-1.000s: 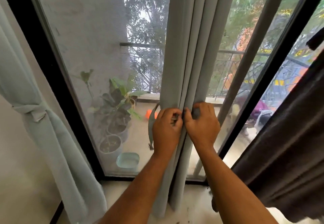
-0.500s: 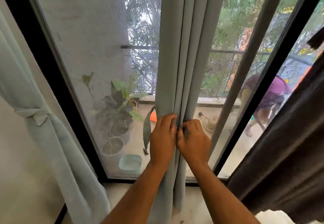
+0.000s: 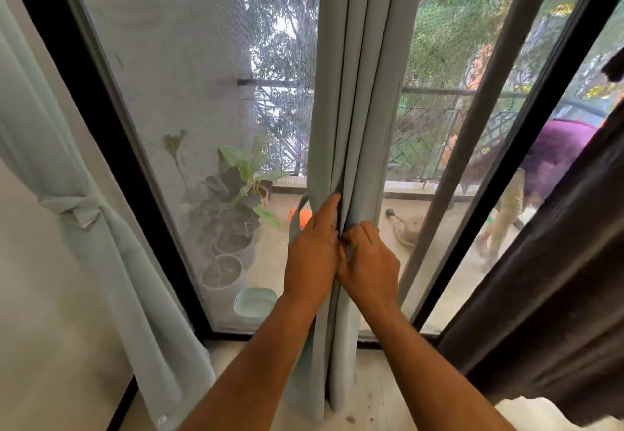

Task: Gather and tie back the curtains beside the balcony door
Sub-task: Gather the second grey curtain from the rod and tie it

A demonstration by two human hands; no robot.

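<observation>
A pale grey-green curtain hangs in gathered folds in front of the balcony door glass. My left hand lies on its left folds with fingers stretched upward along the cloth. My right hand sits just to the right, fingers curled into the folds and pinching them. A loop of the matching tie-back strap sticks out behind the curtain, left of my left hand; its ends are hidden. At the far left a second pale curtain hangs tied at its middle with a knot.
A dark brown curtain hangs at the right. The black door frame slants down the left. Beyond the screen stand potted plants, a pale tub, and a person in a purple top bending on the balcony.
My left hand's fingers have straightened and slid upward along the folds. My right hand has moved in close against the left. The person on the balcony has shifted right.
</observation>
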